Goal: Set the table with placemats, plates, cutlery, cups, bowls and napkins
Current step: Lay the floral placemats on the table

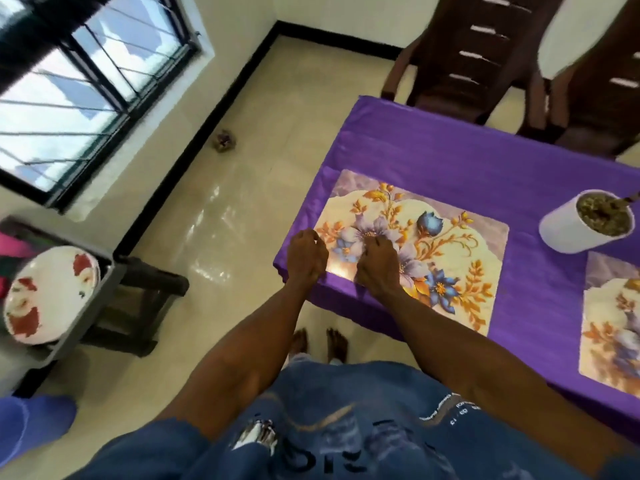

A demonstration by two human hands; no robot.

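A floral placemat (440, 244) lies flat on the purple tablecloth (450, 147) at the table's near left corner. My right hand (379, 268) rests on its left part, fingers bent with the tips pressing on the mat and gripping nothing. My left hand (308, 254) hovers at the mat's left edge, over the table's corner, with its fingers loosely curled and nothing in them. A second floral placemat (613, 327) lies further right, cut off by the frame edge. A white plate with red motifs (52, 296) stands tilted in a grey bin (104, 289) at the left.
A white pot of dried plant matter (568, 233) stands on the table between the two mats. Two dark wooden chairs (485, 53) are at the far side. A dark stool (152, 282) carries the bin. A window, a shiny floor and my bare feet are also in view.
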